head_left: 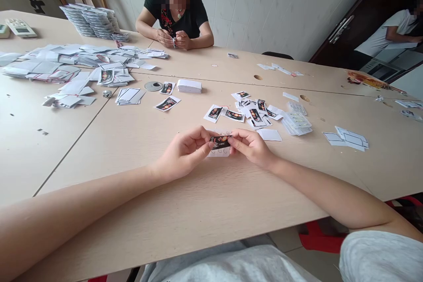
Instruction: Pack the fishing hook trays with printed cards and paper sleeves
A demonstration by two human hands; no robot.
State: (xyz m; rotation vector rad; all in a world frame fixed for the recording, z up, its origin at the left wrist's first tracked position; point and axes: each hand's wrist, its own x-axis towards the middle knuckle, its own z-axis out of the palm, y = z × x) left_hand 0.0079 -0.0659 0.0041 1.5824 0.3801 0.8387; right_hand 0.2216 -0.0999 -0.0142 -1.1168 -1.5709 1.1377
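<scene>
Left hand [185,152], right hand [253,149]: fingers pinch a black label [220,142]. Clear box [219,153]: shows behind it, toward the surface's [198,216] near edge.

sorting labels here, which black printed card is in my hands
The card pinched by the left hand and right hand; the other visible black printed cards lie on the table.

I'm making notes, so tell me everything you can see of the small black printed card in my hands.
The small black rectangular printed card, seemingly paper, carries red-orange artwork and pale lettering too small to read. It slants slightly in view, its ends pinched by the bare left hand and bare right hand. It overlaps a clear plastic case in view; whether they touch is unclear.
</scene>
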